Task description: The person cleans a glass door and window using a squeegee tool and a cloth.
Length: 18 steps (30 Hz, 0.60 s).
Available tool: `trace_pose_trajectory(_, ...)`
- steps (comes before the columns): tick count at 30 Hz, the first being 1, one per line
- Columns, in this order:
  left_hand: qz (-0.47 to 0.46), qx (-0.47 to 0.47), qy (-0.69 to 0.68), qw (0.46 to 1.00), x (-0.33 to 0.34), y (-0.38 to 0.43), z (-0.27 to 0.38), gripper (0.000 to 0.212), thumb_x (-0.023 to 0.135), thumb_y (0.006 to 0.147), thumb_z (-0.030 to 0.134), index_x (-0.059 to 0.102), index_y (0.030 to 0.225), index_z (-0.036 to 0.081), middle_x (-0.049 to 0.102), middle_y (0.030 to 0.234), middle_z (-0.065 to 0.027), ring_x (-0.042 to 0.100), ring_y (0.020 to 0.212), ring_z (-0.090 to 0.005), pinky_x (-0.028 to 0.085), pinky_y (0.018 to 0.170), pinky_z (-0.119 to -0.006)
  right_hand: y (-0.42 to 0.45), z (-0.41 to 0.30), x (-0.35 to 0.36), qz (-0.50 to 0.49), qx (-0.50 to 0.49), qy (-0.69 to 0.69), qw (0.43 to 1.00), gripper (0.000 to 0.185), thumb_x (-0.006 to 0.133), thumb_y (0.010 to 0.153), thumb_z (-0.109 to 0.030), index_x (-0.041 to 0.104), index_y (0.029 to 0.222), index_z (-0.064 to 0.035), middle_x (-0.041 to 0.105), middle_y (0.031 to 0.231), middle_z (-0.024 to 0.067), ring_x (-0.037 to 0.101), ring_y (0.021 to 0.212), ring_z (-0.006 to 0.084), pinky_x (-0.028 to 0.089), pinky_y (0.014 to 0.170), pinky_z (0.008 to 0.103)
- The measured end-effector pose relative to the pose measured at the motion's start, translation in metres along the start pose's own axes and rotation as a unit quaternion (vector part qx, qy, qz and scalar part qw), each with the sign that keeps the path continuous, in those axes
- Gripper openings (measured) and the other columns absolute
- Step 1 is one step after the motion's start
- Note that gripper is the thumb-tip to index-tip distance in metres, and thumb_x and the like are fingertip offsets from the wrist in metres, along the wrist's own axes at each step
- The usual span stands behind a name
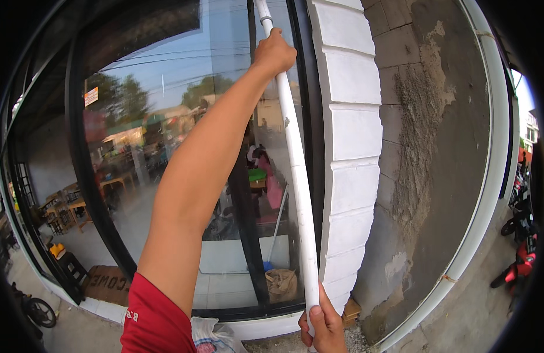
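Observation:
My left hand (275,52), at the end of an arm in a red sleeve, is closed around the upper part of a long white plastic pipe (300,181). My right hand (323,326) grips the same pipe low down, near the bottom of the view. The pipe runs upward, leaning slightly left, in front of a dark-framed glass pane (219,176). A grey ring (266,19) circles it above my left hand. The pipe's top end lies beyond the picture's upper edge.
White block trim (351,128) and a rough cement wall (453,145) stand to the right. A plastic bag (216,337) lies below the glass. A doormat (105,284) and black stool (71,267) are left. Motorcycles (525,256) stand far right.

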State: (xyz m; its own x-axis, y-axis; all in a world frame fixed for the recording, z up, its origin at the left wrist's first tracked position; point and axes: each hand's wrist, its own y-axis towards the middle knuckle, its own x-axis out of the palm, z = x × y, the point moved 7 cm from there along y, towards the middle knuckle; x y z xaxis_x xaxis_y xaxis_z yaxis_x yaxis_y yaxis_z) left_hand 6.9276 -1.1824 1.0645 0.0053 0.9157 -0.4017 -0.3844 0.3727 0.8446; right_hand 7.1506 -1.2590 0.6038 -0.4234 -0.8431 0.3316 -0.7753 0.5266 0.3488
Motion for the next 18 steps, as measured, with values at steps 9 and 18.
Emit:
trace_pose_trajectory(9, 0.027, 0.034, 0.008, 0.999, 0.078, -0.193, -0.046, 0.062, 0.051, 0.084, -0.001, 0.032, 0.142, 0.011, 0.050, 0.108, -0.0342, 0.059, 0.089, -0.0515, 0.049, 0.080, -0.055, -0.135, 0.253, -0.119, 0.062, 0.113, -0.339, 0.932, 0.034, 0.047, 0.101, -0.032, 0.060, 0.114, -0.0031, 0.045, 0.064, -0.0001, 0.038, 0.054, 0.0086, 0.032, 0.047, 0.0295)
trace_pose_trajectory(18, -0.065, -0.145, -0.052, 0.986, 0.171, -0.506, -0.105, 0.059, 0.048, 0.088, -0.006, 0.038, 0.142, 0.014, 0.052, 0.102, -0.0209, 0.062, 0.084, -0.0382, 0.053, 0.073, -0.045, -0.384, 0.421, -0.198, 0.129, 0.257, -0.321, 0.902, 0.045, 0.047, 0.100, -0.039, 0.062, 0.097, 0.0038, 0.064, 0.069, 0.0138, 0.061, 0.060, 0.0200, 0.049, 0.055, 0.0373)
